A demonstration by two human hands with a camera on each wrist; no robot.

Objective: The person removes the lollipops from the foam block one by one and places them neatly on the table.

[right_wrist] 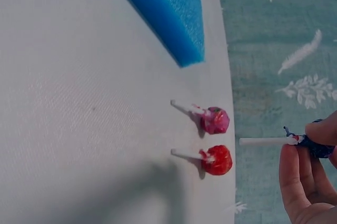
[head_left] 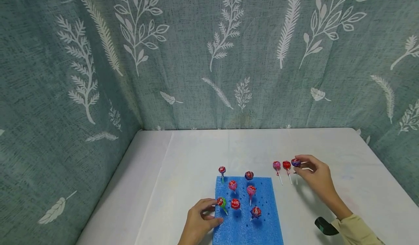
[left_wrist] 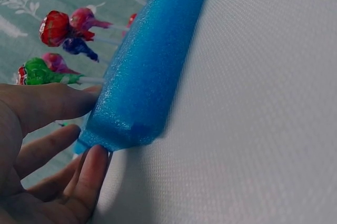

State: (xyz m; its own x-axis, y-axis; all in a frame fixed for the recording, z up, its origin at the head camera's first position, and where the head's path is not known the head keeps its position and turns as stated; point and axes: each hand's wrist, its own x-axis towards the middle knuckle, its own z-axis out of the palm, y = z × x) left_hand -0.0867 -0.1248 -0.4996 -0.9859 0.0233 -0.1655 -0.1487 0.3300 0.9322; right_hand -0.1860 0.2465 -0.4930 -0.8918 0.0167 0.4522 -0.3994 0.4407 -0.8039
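Observation:
A blue foam block (head_left: 242,234) lies on the table with several wrapped lollipops standing in it, among them a green-and-red lollipop (head_left: 221,202). My left hand (head_left: 201,219) grips the block's left edge, close to that lollipop; the left wrist view has the fingers (left_wrist: 92,174) against the foam. To the right of the block, my right hand (head_left: 315,174) pinches a dark blue lollipop (head_left: 296,162) by its wrapped head. Its white stick (right_wrist: 263,141) points free in the right wrist view. Beside it lie a pink lollipop (head_left: 276,165) and a red lollipop (head_left: 286,165).
The white table (head_left: 183,157) reaches back to a grey-green leaf-patterned curtain (head_left: 196,92), which also hangs along the left side. A dark object (head_left: 325,226) shows by the right sleeve. Small holes dot the top of the foam.

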